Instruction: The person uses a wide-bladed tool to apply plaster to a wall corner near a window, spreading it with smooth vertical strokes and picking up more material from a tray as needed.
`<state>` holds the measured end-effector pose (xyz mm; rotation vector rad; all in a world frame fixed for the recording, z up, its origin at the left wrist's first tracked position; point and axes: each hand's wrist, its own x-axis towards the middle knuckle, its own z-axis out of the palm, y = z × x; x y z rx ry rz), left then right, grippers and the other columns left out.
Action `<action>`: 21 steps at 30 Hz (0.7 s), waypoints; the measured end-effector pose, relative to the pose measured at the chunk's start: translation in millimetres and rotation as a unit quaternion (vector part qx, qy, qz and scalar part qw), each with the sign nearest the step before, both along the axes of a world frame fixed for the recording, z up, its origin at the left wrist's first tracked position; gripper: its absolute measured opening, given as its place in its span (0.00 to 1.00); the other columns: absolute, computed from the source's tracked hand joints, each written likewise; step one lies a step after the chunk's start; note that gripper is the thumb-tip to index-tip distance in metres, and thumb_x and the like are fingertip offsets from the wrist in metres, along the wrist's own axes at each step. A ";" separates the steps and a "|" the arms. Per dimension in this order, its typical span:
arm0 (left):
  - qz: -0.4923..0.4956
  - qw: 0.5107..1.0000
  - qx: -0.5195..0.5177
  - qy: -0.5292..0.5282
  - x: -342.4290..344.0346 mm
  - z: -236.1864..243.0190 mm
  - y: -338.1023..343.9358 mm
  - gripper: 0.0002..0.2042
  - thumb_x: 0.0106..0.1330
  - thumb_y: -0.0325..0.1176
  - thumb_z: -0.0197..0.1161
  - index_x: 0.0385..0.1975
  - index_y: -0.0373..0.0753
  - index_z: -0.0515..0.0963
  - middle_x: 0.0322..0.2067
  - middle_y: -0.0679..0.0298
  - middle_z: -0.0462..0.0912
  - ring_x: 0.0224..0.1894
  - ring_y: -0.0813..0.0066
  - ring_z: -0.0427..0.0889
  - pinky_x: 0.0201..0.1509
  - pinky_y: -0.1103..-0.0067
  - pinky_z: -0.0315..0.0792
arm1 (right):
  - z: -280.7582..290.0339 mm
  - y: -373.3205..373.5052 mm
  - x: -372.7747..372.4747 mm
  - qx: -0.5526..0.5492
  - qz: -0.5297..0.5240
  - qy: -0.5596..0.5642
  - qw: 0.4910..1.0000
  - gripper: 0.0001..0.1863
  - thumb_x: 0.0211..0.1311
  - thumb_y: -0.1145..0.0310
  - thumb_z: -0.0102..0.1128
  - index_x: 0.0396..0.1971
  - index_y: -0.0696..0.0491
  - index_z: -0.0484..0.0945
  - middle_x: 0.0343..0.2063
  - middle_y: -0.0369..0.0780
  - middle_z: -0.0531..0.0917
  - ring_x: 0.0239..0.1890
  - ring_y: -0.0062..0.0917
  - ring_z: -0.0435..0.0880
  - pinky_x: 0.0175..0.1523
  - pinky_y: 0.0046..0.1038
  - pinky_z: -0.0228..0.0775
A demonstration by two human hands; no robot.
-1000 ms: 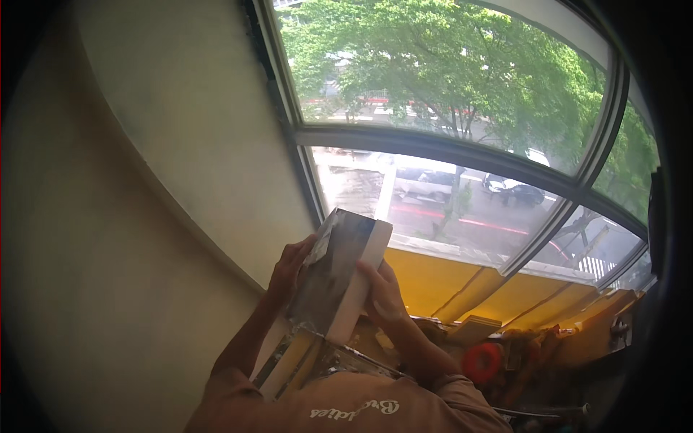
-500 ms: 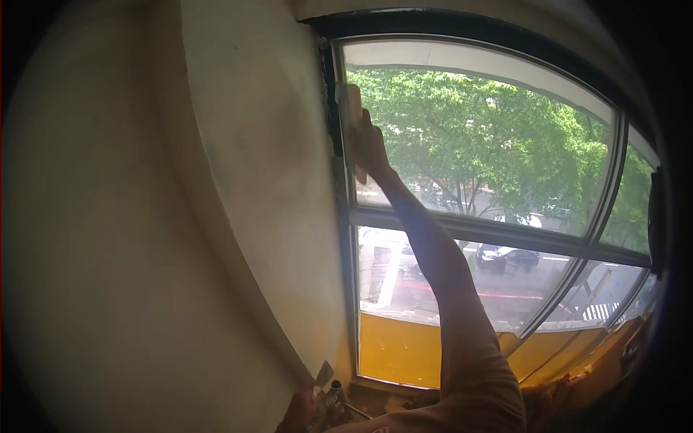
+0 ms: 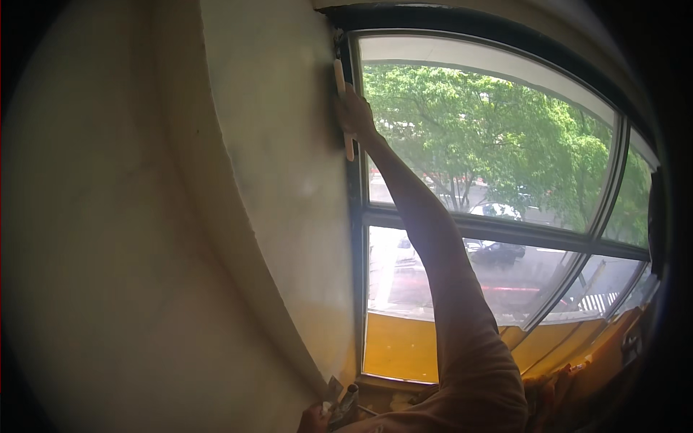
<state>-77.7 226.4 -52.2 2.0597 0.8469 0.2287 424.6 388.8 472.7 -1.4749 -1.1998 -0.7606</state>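
Observation:
My right hand point(image 3: 354, 115) is raised at arm's length to the corner between the white wall and the window's dark frame. Its fingers are closed round a long, narrow, pale flat tool point(image 3: 338, 73), held nearly upright with its long side along the wall edge. What kind of tool it is I cannot make out for certain. Low in the view, my left hand point(image 3: 313, 418) is closed on a putty knife point(image 3: 334, 388), its blade pointing up. A grey tube-like object point(image 3: 351, 395) stands beside that hand, and whether the hand touches it is hidden.
A window point(image 3: 491, 137) with dark frame bars point(image 3: 484, 229) fills the right side; trees, a street and cars show through it. The plastered wall point(image 3: 274, 166) has a raised corner edge running down the left. A yellow surface point(image 3: 397, 346) lies behind the lower panes.
My right hand has moved left and slightly up with the flat tool, from the glass edge onto the wall-and-frame corner. The tool has turned edge-on. My left hand still holds the putty knife.

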 end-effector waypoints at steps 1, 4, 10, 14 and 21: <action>0.000 1.000 -0.001 0.002 -3.9 -5.3 2.8 0.16 0.63 0.35 0.66 0.48 0.34 0.80 0.37 0.45 0.85 0.41 0.50 0.87 0.43 0.66 0.79 | -0.9 1.7 -6.5 -0.001 0.000 0.002 1.000 0.28 0.67 0.60 0.52 0.60 0.60 0.61 0.29 0.60 0.83 0.37 0.59 0.83 0.46 0.54 0.75; -0.027 0.996 0.042 -0.071 -12.3 -11.8 9.5 0.17 0.64 0.36 0.66 0.49 0.33 0.79 0.38 0.45 0.85 0.42 0.50 0.87 0.44 0.66 0.79 | -4.4 1.2 -29.3 -0.042 -0.064 0.015 0.997 0.29 0.67 0.57 0.53 0.61 0.59 0.61 0.29 0.58 0.84 0.37 0.57 0.84 0.48 0.53 0.74; -0.052 0.999 -0.008 0.000 -1.4 2.5 16.0 0.17 0.64 0.36 0.67 0.48 0.32 0.80 0.36 0.44 0.86 0.41 0.50 0.87 0.45 0.66 0.78 | -61.6 -41.8 -92.2 -0.104 0.016 -0.076 0.992 0.40 0.66 0.65 0.58 0.73 0.54 0.49 0.36 0.56 0.82 0.37 0.53 0.83 0.45 0.51 0.74; -0.121 0.990 -0.062 0.029 30.1 -9.1 31.5 0.15 0.68 0.39 0.64 0.43 0.33 0.80 0.32 0.52 0.86 0.32 0.62 0.86 0.39 0.68 0.78 | -128.0 -133.0 -130.3 -0.066 0.051 -0.075 0.994 0.38 0.63 0.72 0.58 0.73 0.52 0.53 0.41 0.58 0.81 0.44 0.53 0.82 0.46 0.48 0.74; -0.061 0.894 -0.422 -0.137 105.3 56.7 20.6 0.12 0.75 0.38 0.57 0.43 0.36 0.79 0.30 0.64 0.84 0.25 0.79 0.80 0.29 0.79 0.77 | -328.7 -300.3 -152.1 -0.041 0.149 0.379 0.913 0.20 0.74 0.65 0.56 0.58 0.60 0.71 0.39 0.41 0.85 0.43 0.25 0.82 0.49 0.32 0.75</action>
